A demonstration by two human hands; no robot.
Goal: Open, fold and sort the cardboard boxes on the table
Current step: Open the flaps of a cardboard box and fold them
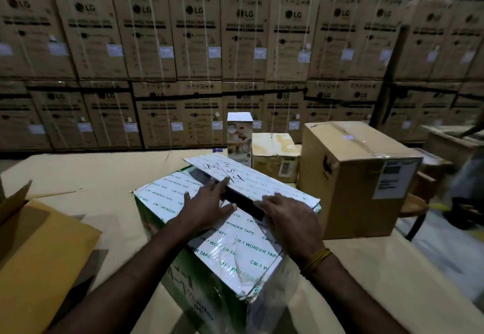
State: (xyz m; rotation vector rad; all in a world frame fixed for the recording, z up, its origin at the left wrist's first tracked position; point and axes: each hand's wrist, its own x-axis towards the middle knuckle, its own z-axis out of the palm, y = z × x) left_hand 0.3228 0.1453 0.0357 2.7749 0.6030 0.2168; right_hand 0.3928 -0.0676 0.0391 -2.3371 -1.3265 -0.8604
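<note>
Standing at the near middle of the table (392,276), turned corner-on toward the viewer: the taped box (209,242), white with green "CM-1 WONDER TAPE" print all over the top. Already split along the top seam, with a dark gap (241,201) running from far left to near right, and the far flap (248,176), marked with handwriting, lifted a little above it

Resting flat on the near flap, just beside the gap, with fingers nearly straight and spread, reaching to the edge of the raised flap: the left hand (207,202). Gripping nothing. Lying on the right end of the same seam, fingers bent slightly over the flap edge: the right hand (285,215); hard to tell if really pinching the flap or only pressing

Important for the next move, probably: long axis of the gap lying across both hands, so both equally near, one at each end; flaps likely to be pulled apart away from the seam

Behind, to the right, well apart from the hands: a brown carton (353,176), still sealed, and a small carton (275,155) with a tall printed box (239,137) beside it
</note>
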